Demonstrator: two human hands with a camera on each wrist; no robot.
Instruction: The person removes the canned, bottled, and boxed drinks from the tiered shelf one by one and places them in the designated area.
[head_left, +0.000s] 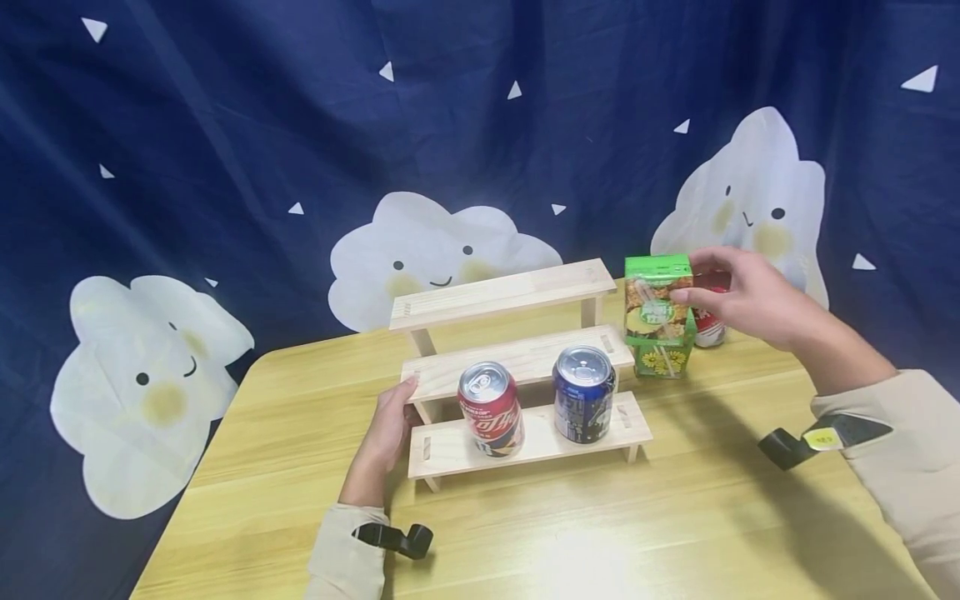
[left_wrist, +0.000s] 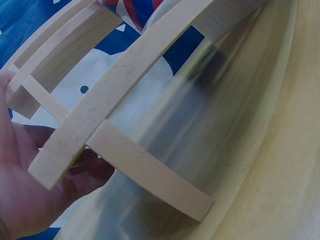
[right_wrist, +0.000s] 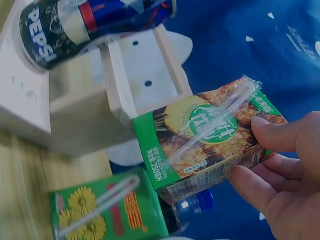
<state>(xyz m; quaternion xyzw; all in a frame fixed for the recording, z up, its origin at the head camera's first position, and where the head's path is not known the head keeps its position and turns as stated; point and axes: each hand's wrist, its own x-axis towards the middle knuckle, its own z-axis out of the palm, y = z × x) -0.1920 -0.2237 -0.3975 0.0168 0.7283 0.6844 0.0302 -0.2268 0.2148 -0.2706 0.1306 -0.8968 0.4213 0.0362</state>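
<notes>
In the head view, a pineapple carton (head_left: 654,304) is pinched by the right hand (head_left: 761,302) to the right of the wooden rack (head_left: 498,296), above a green flower carton (head_left: 664,362); whether the cartons touch cannot be told. If it were swung low, the flower carton or the red-and-white can (head_left: 711,331) could be knocked over. The rack's left end is gripped by the left hand (head_left: 387,429); by a sharp tug, the red can (head_left: 491,417) and blue can (head_left: 585,398) on the near shelf could be toppled. In the left wrist view, fingers are seen tucked behind the shelf ends, so the rack might be tilted by uneven pressure. In the right wrist view, the pineapple carton is held by one end only; it could be twisted loose by its own weight, or its straw (right_wrist: 211,125) snagged on the rack.
</notes>
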